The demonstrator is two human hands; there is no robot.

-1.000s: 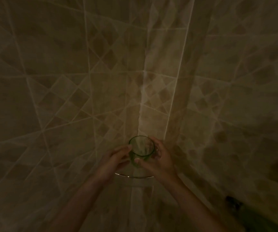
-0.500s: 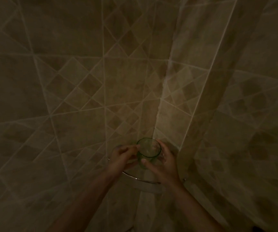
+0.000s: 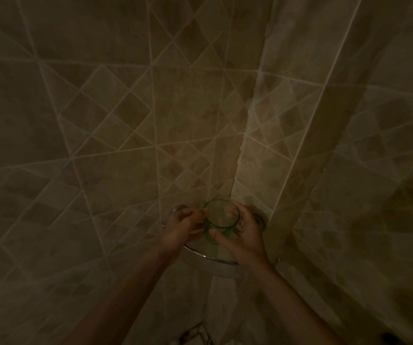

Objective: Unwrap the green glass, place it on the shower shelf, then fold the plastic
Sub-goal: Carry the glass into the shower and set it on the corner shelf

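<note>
A small green glass [image 3: 221, 220] stands upright, mouth up, over the corner shower shelf [image 3: 210, 256], a glass shelf with a chrome front rim. My right hand [image 3: 244, 236] wraps around the glass's right side, thumb across its front. At the glass's left side my left hand [image 3: 181, 226] has its fingertips bunched; whether they pinch plastic wrap is too dark to tell. Whether the glass rests on the shelf is unclear. No plastic is clearly visible.
Beige tiled shower walls [image 3: 115, 150] meet in a corner directly behind the shelf. Round chrome shelf mounts sit at left [image 3: 178, 208] and right [image 3: 258, 219]. The scene is very dim. Floor tiles show faintly at the bottom [image 3: 195, 334].
Both hands and the glass have moved further into the corner and lower over the shelf. The grip on the glass looks the same.
</note>
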